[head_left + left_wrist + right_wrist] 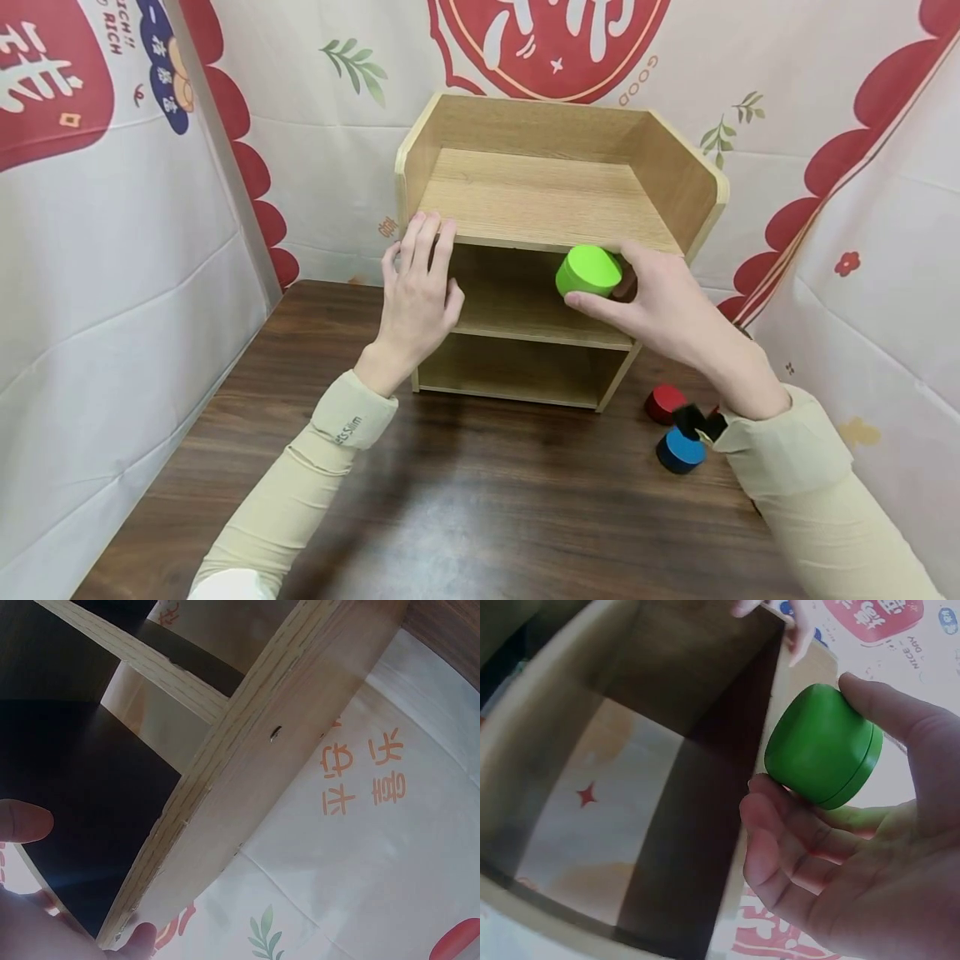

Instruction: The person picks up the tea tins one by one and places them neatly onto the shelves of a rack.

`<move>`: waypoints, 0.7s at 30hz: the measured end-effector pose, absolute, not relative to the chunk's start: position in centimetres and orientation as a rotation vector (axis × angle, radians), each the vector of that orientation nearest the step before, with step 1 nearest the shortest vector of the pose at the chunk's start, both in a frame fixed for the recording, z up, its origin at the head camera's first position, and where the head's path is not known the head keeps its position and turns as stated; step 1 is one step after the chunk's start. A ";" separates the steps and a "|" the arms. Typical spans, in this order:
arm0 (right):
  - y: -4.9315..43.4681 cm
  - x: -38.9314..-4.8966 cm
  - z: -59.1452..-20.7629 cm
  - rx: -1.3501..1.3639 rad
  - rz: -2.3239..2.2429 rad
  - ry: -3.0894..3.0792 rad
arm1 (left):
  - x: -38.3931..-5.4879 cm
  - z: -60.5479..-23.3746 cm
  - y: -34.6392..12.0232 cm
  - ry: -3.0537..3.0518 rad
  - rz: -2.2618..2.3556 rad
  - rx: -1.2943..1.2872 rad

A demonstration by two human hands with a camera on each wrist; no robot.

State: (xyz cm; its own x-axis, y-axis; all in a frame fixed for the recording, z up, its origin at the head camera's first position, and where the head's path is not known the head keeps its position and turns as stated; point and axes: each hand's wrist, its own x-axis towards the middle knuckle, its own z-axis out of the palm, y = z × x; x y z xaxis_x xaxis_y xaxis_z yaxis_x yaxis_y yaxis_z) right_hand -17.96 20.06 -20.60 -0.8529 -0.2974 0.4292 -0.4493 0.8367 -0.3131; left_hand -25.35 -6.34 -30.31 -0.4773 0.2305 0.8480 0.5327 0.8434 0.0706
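A small round green container with a flat top is held by my right hand, thumb on one side and fingers on the other. It is in front of the shelf's middle opening, just below the top board; the right wrist view shows a seam near one end of the green container. My left hand rests at the front left corner of the wooden shelf unit, its fingers extended over the top board's edge. In the left wrist view one fingertip lies outside the side panel.
On the dark wood table, a red round container and a blue one stand right of the shelf, near my right sleeve. White printed cloth hangs behind and along both sides.
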 end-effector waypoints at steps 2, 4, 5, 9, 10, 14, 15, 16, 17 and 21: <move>19.7 -18.3 -19.9 0.569 0.573 -2.640 | -25.4 -30.3 -6.3 -2.076 -0.404 -0.559; 19.2 -18.7 -19.1 0.572 0.561 -2.640 | -25.4 -30.3 -6.3 -2.072 -0.404 -0.558; 19.0 -18.9 -18.8 0.571 0.557 -2.644 | -25.4 -30.3 -6.3 -2.072 -0.402 -0.557; 18.1 -19.8 -17.5 0.576 0.569 -2.669 | -25.4 -30.3 -6.3 -2.071 -0.407 -0.551; 17.9 -20.1 -17.3 0.578 0.567 -2.677 | -25.4 -30.3 -6.3 -2.071 -0.407 -0.549; 16.9 -21.3 -16.7 0.582 0.545 -2.687 | -25.5 -30.4 -6.3 -2.077 -0.412 -0.548; 16.7 -21.6 -16.6 0.584 0.538 -2.687 | -25.5 -30.4 -6.3 -2.078 -0.413 -0.549; 16.5 -21.9 -16.5 0.584 0.532 -2.690 | -25.5 -30.4 -6.3 -2.079 -0.411 -0.548; 16.3 -22.2 -16.4 0.585 0.527 -2.689 | -25.5 -30.4 -6.3 -2.081 -0.411 -0.548; 15.6 -23.3 -16.2 0.588 0.556 -2.701 | -25.5 -30.4 -6.3 -2.079 -0.408 -0.546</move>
